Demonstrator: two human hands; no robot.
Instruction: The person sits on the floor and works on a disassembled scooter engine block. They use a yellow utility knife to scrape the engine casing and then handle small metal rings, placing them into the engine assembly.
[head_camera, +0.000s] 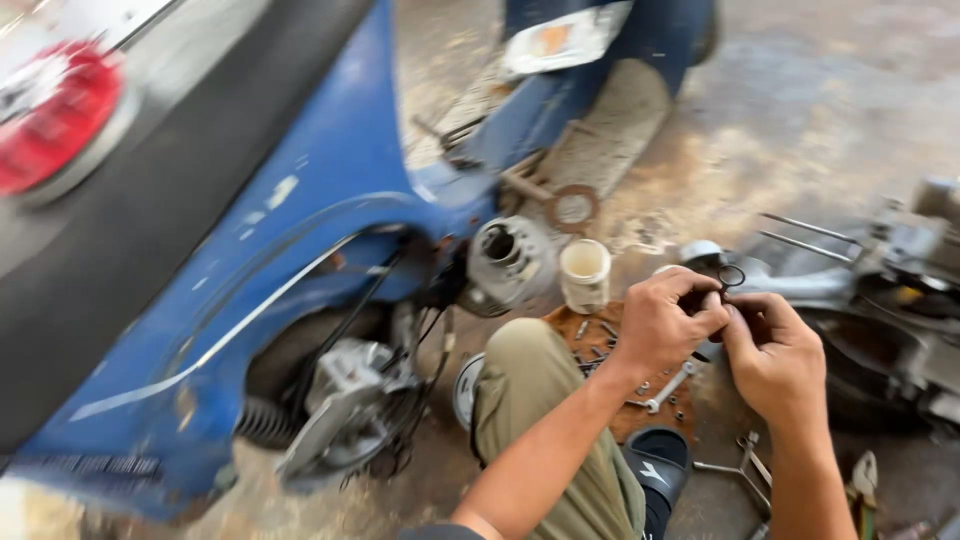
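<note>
Both hands, left hand (665, 325) and right hand (775, 355), pinch a small ring (731, 275) near a white cup (584, 275), blue scooter (330, 200) alongside.

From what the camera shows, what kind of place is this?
Probably a scooter repair workshop: a blue scooter with body panels removed, a detached engine on the stained concrete floor, and wrenches.
</note>
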